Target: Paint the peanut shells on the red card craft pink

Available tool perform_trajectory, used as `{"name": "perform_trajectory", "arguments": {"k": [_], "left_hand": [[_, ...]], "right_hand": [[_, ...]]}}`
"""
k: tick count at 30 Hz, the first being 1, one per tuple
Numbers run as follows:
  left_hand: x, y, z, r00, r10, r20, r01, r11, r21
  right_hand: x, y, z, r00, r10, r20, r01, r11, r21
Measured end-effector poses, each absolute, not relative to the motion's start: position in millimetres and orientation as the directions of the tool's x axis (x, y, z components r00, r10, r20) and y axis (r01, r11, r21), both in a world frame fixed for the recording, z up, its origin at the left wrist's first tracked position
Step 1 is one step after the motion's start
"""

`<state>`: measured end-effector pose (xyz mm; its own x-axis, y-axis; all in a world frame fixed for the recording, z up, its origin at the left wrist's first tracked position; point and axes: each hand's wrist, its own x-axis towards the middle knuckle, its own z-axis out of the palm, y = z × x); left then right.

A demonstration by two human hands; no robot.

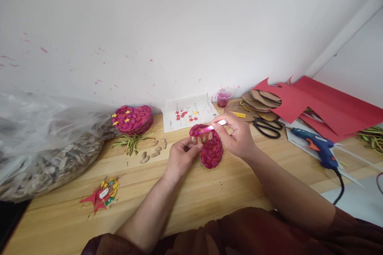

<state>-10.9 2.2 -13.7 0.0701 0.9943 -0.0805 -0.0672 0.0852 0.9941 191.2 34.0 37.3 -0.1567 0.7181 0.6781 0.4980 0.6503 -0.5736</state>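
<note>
My left hand (180,157) grips the left edge of a heart-shaped piece covered in magenta-painted shells (210,148), held just above the wooden table (191,195). A few shells at its upper left are still bare tan. My right hand (236,135) pinches a thin pink-stained brush (214,126) whose tip touches those bare shells.
A stack of finished magenta hearts with yellow stars (132,119) lies behind, with loose tan shells (154,151) and green stems (131,142). A plastic bag of shells (44,147) is left. A paint cup (223,97), scissors (267,126), blue glue gun (317,146), red paper (323,105) and cardboard cut-outs (260,101) are right.
</note>
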Motion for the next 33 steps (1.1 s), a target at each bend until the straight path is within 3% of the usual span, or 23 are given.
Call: {"name": "perform_trajectory", "arguments": {"k": [12, 23, 33], "left_hand": [[-11, 4, -17, 0.050, 0.993, -0.104, -0.066, 0.107, 0.992], [-4, 4, -1, -0.025, 0.962, -0.270, -0.271, 0.254, 0.928], [-9, 5, -8, 0.054, 0.962, -0.267, -0.186, 0.272, 0.944]], "right_hand": [[193, 34, 42, -0.176, 0.672, 0.719, 0.521, 0.684, -0.511], [193, 35, 38, -0.117, 0.702, 0.702, 0.492, 0.655, -0.573], [193, 37, 36, -0.141, 0.713, 0.687, 0.492, 0.653, -0.576]]}}
